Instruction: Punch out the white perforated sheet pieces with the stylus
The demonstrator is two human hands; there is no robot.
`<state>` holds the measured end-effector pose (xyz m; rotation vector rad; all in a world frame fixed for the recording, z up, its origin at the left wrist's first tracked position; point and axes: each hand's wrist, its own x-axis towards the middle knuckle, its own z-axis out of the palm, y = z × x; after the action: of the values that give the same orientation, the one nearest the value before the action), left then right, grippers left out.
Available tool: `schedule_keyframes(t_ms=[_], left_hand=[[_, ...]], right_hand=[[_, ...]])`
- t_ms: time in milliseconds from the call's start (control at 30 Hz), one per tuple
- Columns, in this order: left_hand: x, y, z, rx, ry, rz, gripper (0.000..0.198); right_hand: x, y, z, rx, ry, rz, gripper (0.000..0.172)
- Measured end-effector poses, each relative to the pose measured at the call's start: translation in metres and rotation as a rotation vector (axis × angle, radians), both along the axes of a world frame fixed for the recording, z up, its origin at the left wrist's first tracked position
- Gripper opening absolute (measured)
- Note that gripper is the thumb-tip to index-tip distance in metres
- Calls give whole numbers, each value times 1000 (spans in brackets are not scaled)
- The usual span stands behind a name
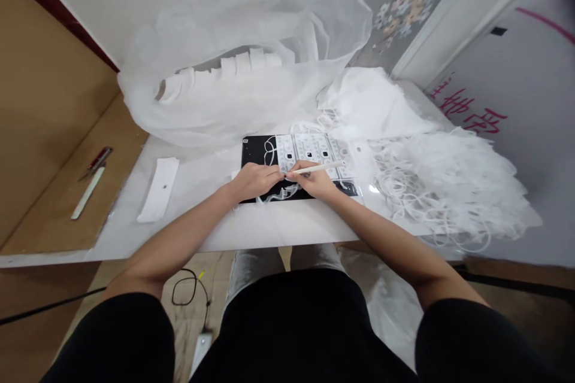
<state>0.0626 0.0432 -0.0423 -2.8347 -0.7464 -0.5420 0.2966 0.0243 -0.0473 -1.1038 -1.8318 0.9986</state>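
My right hand is closed around a slim white stick-like tool, whose tip points left toward my other hand. Fingers pressed together, my left hand meets the right fingertips; whatever it pinches is too small to make out. Both hands rest over a black mat. On the mat lies a printed white sheet with rows of small markings and black squares. A thin white cord loops at its left edge, and a crumpled clear strip lies in front of my fingers.
A large translucent bag holding white folded pieces stands behind the mat. To the right is a heap of white corded pouches. At left lie a white strip, a red cutter and a pale flat stick.
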Motion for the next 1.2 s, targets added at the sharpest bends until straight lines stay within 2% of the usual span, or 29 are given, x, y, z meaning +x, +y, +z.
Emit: schedule_keyframes(t_ms=[133,333,600,733,900,1200], left_hand=[[-2,3,-4,59,-24,-36,27],[-3,5,-6,59,-32,-47,25],[0,6,-5,87,-67,-14,27],[-1,4,-6,104,-62,-25,27],[-4,4,-9,66,-57,-26,27],[-5,7,-11,16,-86,-6,26]], right_hand=[[0,1,1,8,-33,39,31],[-1,-3,2,98,-126,35,23],[-10,-9,0,199,-119,-91,28],[-10,-6,0,146,-84,-79,28],[-4,5,-4,-29,-13,42,24],[-5,9,-5,-63,-25,30,23]])
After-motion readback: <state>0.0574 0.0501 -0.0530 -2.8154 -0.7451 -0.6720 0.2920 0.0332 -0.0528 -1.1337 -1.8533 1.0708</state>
